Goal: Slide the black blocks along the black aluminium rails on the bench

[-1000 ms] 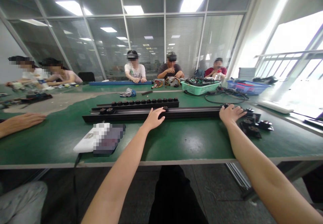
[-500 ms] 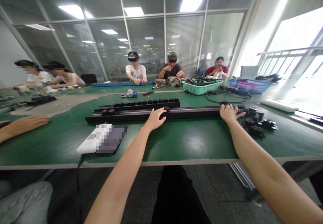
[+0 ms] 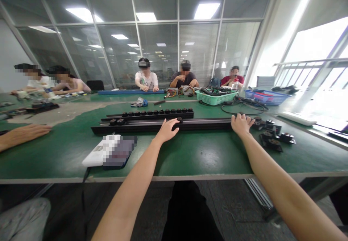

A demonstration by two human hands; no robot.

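Two bare hands reach over one long black rail in the head view, and every place here is told from that rail. The long black rail (image 3: 203, 125) lies across the green table (image 3: 212, 156) in front of the person. The left hand (image 3: 166, 130) is at about the rail's middle, fingers spread loosely, with the fingertips at a small black module (image 3: 179, 119) on top of it; whether they grip the module cannot be told. The right hand (image 3: 241, 125) is bent over the rail's right end; its fingers hide what is beneath, so its grip cannot be told either.

Near the rail's left end, a pair of black modules (image 3: 114, 122) sits on it. Just behind the rail is a second black rail (image 3: 148, 117), bearing a row of similar modules (image 3: 159, 112). Beyond the right end lie loose black parts (image 3: 272, 143). In front of the rail's left part are a white device (image 3: 95, 155) and a dark flat item (image 3: 122, 154), partly blurred. A co-worker's hand (image 3: 31, 132) rests left of the rail. Farther behind it stand a green basket (image 3: 216, 98) and a blue basket (image 3: 278, 99).
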